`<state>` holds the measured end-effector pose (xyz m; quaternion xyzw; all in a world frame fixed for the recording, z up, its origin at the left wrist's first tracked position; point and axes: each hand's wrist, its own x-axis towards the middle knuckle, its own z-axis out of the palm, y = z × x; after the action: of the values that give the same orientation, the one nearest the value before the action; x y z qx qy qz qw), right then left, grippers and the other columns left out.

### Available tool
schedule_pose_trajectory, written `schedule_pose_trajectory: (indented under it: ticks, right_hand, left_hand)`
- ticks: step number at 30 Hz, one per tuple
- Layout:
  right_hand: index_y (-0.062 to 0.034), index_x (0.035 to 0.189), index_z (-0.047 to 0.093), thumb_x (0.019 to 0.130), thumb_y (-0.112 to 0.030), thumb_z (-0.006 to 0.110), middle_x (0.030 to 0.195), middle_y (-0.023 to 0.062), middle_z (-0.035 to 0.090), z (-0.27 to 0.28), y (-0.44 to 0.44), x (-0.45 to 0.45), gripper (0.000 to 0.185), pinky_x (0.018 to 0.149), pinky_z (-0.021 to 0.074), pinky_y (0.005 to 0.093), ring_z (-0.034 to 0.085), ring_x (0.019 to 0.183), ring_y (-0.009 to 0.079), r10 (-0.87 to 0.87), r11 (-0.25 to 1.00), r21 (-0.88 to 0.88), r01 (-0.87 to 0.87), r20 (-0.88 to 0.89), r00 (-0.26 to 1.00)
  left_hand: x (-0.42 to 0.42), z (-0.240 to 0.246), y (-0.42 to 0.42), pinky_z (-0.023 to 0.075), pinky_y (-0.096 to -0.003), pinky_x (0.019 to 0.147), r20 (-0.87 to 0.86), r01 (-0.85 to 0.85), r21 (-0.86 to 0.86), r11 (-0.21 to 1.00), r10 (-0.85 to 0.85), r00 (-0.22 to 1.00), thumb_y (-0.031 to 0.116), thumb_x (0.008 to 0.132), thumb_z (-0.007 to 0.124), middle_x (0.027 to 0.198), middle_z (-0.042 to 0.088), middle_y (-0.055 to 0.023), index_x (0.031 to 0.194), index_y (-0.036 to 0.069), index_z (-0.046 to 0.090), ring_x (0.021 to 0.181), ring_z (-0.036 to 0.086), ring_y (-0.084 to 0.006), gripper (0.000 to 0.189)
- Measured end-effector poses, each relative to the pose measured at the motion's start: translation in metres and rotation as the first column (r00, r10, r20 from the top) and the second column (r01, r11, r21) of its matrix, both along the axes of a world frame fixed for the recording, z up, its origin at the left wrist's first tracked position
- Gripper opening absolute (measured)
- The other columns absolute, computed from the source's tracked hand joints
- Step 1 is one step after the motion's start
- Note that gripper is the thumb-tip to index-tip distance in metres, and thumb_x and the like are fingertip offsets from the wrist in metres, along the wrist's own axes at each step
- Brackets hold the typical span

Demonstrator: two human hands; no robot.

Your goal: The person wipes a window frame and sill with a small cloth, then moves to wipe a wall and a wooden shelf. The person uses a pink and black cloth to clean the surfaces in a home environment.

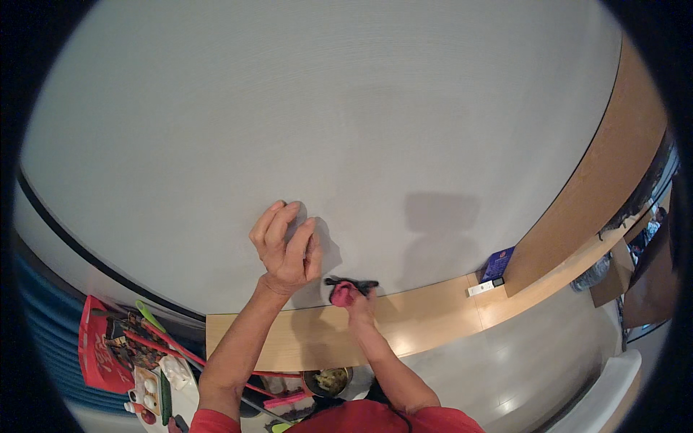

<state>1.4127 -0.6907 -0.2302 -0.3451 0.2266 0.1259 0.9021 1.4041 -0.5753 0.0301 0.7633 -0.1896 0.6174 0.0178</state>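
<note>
My left hand [287, 249] is raised before the pale grey wall [346, 135], its fingers apart and loosely curled, holding nothing. Lower and to its right, my right hand [361, 304] grips a pink cloth [344, 294] together with a black object [357, 282], whose kind I cannot tell. Both are above the back edge of a light wooden shelf [433, 308], close to the wall. The fingers of the right hand are partly blurred.
A white remote control [481, 288] and a blue sign [497, 264] are at the shelf's right. Red and green handles, a red bag [103, 346], and a small table with a cucumber [165, 398] are at the lower left. A pot [327, 381] is below the shelf; cardboard boxes are far right.
</note>
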Motion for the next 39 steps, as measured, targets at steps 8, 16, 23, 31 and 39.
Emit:
schedule_pose_trajectory:
  ticks: [8, 16, 23, 31, 39]
  right_hand:
    - [-0.0076, 0.113, 0.053, 0.087, 0.000, 0.061, 0.108, 0.0078, 0.062, -0.045, -0.069, 0.045, 0.028, 0.076, 0.0575, 0.0380, 0.065, 0.093, 0.0196, 0.051, 0.980, -0.195, -0.034, 0.084, 0.995]
    - [-0.0041, 0.106, 0.051, 0.095, -0.006, 0.067, 0.098, 0.0016, 0.057, 0.122, -0.064, 0.008, 0.020, 0.082, 0.0455, 0.0260, 0.053, 0.091, 0.0103, 0.073, 0.867, -0.437, 0.238, 0.585, 0.807]
    - [0.0007, 0.109, 0.056, 0.091, 0.000, 0.069, 0.098, 0.0072, 0.062, 0.205, -0.059, 0.023, 0.022, 0.078, 0.0499, 0.0271, 0.058, 0.087, 0.0137, 0.141, 0.635, -0.468, 0.615, 0.852, 0.504]
    - [-0.0001, 0.104, 0.061, 0.091, -0.005, 0.069, 0.094, 0.0111, 0.064, 0.211, -0.100, 0.048, 0.016, 0.077, 0.0520, 0.0330, 0.062, 0.083, 0.0224, 0.163, 0.424, -0.596, 0.681, 0.791, 0.590]
    - [0.0005, 0.108, 0.063, 0.089, -0.007, 0.068, 0.100, 0.0165, 0.064, 0.272, -0.081, 0.054, 0.021, 0.081, 0.0515, 0.0387, 0.063, 0.092, 0.0313, 0.229, 0.253, -0.388, 0.886, 0.914, 0.335]
  left_hand:
    - [0.028, -0.005, -0.029, 0.0433, -0.0427, 0.097, 0.074, -0.084, 0.033, 0.996, 0.081, 0.994, 0.001, 0.070, 0.065, 0.129, 0.056, -0.0155, 0.113, 0.011, 0.067, 0.125, 0.046, -0.0358, 0.044]
    - [0.029, -0.010, -0.023, 0.0429, -0.0424, 0.097, 0.076, -0.095, 0.036, 0.995, 0.092, 0.993, 0.003, 0.071, 0.065, 0.130, 0.057, -0.0139, 0.111, 0.012, 0.069, 0.123, 0.048, -0.0343, 0.042]
    - [0.029, -0.008, -0.027, 0.0425, -0.0470, 0.102, 0.031, -0.022, 0.018, 1.000, 0.022, 0.999, 0.003, 0.076, 0.069, 0.131, 0.057, -0.0164, 0.114, 0.008, 0.067, 0.122, 0.051, -0.0379, 0.038]
    - [0.023, 0.012, -0.020, 0.0439, -0.0446, 0.095, -0.003, 0.142, -0.030, 0.989, -0.142, 0.990, 0.002, 0.076, 0.067, 0.127, 0.064, -0.0129, 0.114, 0.003, 0.067, 0.117, 0.058, -0.0332, 0.038]
    - [0.027, 0.046, -0.025, 0.0452, -0.0437, 0.092, 0.082, 0.199, -0.009, 0.980, -0.197, 0.977, 0.018, 0.081, 0.070, 0.124, 0.066, -0.0115, 0.113, 0.006, 0.069, 0.114, 0.060, -0.0312, 0.034]
